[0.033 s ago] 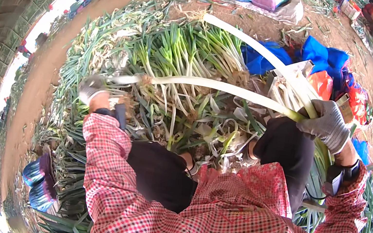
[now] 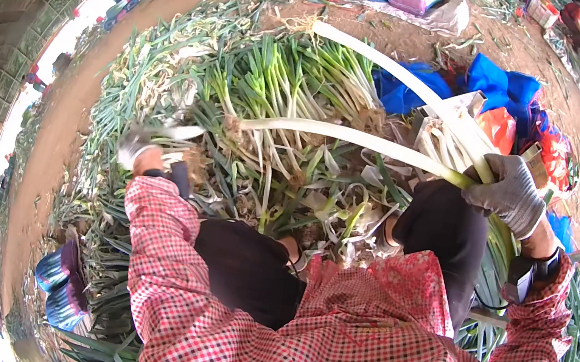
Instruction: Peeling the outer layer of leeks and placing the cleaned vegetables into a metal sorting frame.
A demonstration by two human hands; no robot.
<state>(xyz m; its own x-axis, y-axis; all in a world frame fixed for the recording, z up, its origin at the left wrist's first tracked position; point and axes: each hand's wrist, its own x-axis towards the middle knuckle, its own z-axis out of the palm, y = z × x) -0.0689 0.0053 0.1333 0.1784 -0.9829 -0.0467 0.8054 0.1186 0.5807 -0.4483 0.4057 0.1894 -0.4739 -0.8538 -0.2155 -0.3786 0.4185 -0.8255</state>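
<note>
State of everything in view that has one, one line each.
Right hand: gloved, closed around stalks
Left hand: gloved, motion-blurred, grip unclear
Upper long stalk: held in right hand, roots on
Lower long stalk: held in right hand, bowed
Green onions: heaped on the ground, green tops on
Blue cloth: crumpled
Red plastic bag: crumpled
Pale sheet: spread, wrinkled
</note>
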